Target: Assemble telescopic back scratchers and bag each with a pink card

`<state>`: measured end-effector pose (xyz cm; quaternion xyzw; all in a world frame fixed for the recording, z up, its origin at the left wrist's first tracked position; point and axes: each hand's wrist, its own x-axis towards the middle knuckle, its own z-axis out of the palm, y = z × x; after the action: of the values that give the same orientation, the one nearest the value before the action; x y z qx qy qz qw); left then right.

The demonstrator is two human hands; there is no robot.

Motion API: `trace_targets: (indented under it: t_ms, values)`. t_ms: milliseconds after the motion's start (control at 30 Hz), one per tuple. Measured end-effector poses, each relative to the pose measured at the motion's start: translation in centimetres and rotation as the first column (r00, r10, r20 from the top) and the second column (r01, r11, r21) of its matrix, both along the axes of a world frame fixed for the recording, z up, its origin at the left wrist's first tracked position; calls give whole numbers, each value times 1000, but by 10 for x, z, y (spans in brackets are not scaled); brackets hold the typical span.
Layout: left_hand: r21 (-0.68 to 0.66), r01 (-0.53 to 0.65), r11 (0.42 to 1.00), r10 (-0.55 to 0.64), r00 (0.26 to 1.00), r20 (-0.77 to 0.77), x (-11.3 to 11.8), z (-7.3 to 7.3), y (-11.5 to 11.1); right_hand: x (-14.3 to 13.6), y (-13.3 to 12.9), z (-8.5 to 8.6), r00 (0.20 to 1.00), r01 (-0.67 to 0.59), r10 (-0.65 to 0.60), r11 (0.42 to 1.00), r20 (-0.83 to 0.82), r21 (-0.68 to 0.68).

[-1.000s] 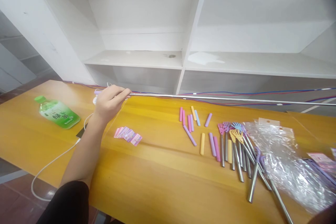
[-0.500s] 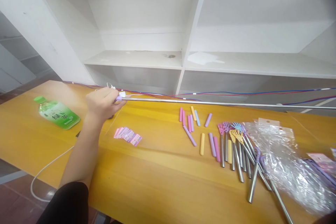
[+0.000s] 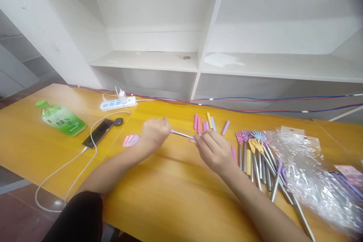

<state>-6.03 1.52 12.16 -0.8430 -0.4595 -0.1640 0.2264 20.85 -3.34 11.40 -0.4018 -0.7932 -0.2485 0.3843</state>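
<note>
Here, left hand (image 3: 155, 133) and right hand (image 3: 214, 152), fingers (image 3: 206, 143) tight around a metal rod (image 3: 182, 134)

The near counter (image 3: 172, 204) left passage between the forearms (image 3: 113, 174), while a rod (image 3: 182, 134) spanned beyond and scratchers (image 3: 257, 145) blocked the right.

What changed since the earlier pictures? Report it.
The left hand moved right and nearer the person, still gripping the rod. The right hand came into view, gripping it too. The rod, which ran off the picture's right edge, now shows only between them. Bottle and scratchers stayed put.
</note>
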Motion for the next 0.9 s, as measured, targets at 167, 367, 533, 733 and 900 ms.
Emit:
trace_targets:
  t_ms: [167, 367, 533, 733, 900]
  values:
    - [-153, 0, 988, -12, 997, -77, 4, 1, -3, -30, -2, -20, 988, -57, 53, 998, 143, 22]
    - [-299, -28, 954, 3, 996, -85, 7, 10, -7, -16, -5, -12, 986, -29, 30, 1000, 164, -8]
    - [-412, -99, 906, 39, 988, -153, 9, 8, -9, -18, -2, -18, 980, -38, 42, 999, 196, -26]
    - [-511, -129, 850, 30, 980, -198, 12, -2, -4, -13, 5, -20, 967, -58, 67, 997, 247, -44]
    - [-587, -174, 791, 67, 978, -200, 17, -7, -8, -9, 7, -19, 951, -53, 55, 998, 303, -17]
